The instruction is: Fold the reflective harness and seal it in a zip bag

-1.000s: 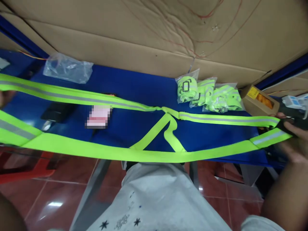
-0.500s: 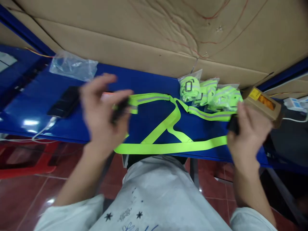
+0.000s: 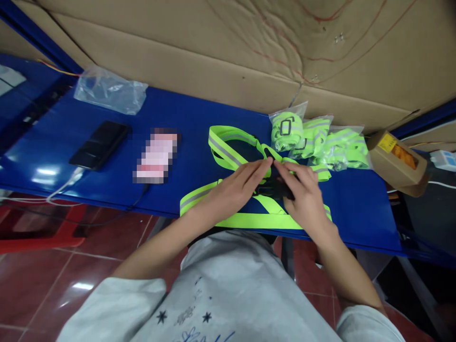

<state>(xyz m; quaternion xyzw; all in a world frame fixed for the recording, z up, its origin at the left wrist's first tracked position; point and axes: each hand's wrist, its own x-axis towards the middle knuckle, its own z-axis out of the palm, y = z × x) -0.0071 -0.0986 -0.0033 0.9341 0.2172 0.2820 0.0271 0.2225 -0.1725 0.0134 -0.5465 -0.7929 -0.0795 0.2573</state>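
Reflective strap harness (image 3: 228,152) is pinched at its black buckle (image 3: 276,190) between left hand (image 3: 231,194) and right hand (image 3: 302,199), so webbing could easily get twisted or snagged under those fingers.

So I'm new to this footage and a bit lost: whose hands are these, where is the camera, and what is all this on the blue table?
The camera sits on a person's head, looking down, so both hands are theirs. The left hand and right hand meet at a black buckle on a neon yellow reflective strap, which lies gathered on the blue table. Whether the buckle is clicked shut is hidden. Beside them lie bagged straps, a black phone, a clear bag and a small cardboard box. Cardboard stands behind.
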